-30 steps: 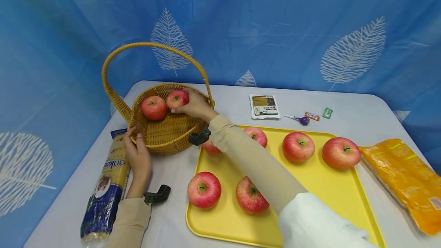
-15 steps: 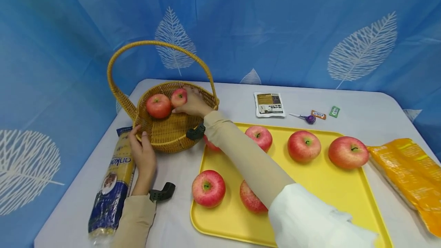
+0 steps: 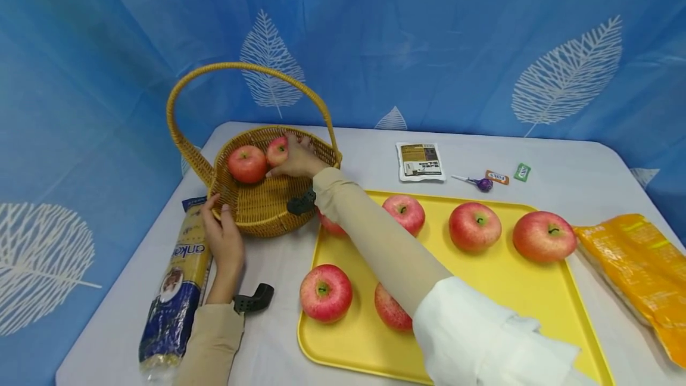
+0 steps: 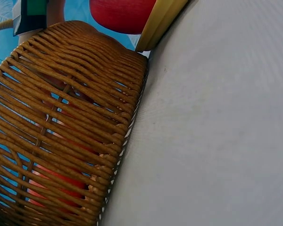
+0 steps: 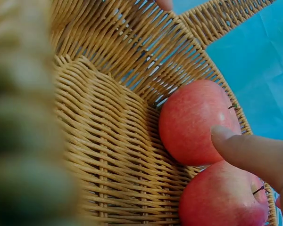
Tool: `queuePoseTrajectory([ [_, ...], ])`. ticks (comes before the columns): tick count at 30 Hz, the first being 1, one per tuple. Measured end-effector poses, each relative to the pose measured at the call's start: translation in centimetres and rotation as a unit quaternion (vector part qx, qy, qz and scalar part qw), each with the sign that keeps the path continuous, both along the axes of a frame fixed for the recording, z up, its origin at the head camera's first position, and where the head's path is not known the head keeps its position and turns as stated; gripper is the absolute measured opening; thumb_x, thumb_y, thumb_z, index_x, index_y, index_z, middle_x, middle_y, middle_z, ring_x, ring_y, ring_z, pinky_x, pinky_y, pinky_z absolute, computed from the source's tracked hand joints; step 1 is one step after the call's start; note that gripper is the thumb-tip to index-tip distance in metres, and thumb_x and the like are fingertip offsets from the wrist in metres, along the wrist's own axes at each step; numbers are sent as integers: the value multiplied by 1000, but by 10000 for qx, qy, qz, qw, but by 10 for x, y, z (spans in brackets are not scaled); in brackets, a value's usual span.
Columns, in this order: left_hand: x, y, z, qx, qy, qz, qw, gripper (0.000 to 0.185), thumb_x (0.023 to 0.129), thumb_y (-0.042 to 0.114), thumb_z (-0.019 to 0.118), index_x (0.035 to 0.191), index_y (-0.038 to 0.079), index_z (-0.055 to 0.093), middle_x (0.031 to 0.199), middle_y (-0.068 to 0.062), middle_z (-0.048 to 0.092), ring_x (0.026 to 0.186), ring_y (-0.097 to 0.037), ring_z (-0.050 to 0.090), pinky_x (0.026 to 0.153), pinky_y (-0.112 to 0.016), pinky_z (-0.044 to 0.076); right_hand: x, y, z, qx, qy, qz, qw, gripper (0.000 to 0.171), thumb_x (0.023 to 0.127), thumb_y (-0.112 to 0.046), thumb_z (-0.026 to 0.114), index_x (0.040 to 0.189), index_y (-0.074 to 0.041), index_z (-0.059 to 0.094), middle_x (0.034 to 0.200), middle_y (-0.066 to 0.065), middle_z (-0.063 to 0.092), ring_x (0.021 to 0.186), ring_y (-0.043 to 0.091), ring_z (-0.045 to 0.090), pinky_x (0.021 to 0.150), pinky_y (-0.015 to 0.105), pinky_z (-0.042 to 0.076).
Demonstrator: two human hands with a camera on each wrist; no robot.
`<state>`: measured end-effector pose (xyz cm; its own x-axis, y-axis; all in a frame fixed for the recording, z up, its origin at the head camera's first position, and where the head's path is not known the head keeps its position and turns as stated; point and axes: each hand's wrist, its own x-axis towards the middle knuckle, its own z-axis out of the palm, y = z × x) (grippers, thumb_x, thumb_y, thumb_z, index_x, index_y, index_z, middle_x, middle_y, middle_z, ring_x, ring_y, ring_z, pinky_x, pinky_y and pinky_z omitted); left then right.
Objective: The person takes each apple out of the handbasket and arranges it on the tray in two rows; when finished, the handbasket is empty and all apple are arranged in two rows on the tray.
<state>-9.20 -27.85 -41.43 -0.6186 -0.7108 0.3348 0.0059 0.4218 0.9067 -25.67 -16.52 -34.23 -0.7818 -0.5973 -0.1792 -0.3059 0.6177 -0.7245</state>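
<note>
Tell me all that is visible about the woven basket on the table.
The basket is round and shallow, woven of golden-brown wicker, with one tall arched handle. It stands upright at the table's far left, beside the yellow tray. Two red apples lie inside, touching. The left hand grips its near rim; the right hand reaches in and holds the farther apple.

Golden-brown woven basket (image 3: 257,210) holding two red apples (image 3: 247,164) blushed with yellow. Right of the basket, a bright yellow tray (image 3: 514,314) of matching red apples (image 3: 474,226). Pale grey tabletop (image 3: 563,171); behind the basket, a blue curtain (image 3: 429,46) printed with white leaves.
</note>
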Motion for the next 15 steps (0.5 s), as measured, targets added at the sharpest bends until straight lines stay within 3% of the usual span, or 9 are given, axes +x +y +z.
queuePoseTrajectory([
  [4, 0, 0, 0, 0, -11, -8, 10000, 36, 96, 22, 37, 127, 5, 43, 134, -9, 43, 130, -18, 33, 109, -35, 23, -3, 0, -2, -43, -47, 136, 9999, 100, 73, -33, 73, 146, -15, 7, 147, 19, 10, 136, 32, 18, 106, 43, 30],
  [8, 0, 0, 0, 1, -53, 16, 10000, 36, 96, 22, 37, 127, 7, 43, 135, -9, 42, 130, -17, 33, 109, -35, 22, -5, 2, -6, -145, 213, 264, 9993, 89, 77, -27, 71, 144, -13, 15, 144, 17, 18, 132, 29, 27, 104, 40, 33],
  [15, 1, 0, 0, 24, -118, 33, 9999, 35, 96, 23, 37, 127, 9, 43, 136, -8, 42, 131, -15, 32, 109, -35, 22, -7, 5, -14, -94, 594, 83, 9982, 73, 83, -25, 64, 143, -20, 23, 141, 15, 26, 125, 26, 38, 100, 38, 38],
])
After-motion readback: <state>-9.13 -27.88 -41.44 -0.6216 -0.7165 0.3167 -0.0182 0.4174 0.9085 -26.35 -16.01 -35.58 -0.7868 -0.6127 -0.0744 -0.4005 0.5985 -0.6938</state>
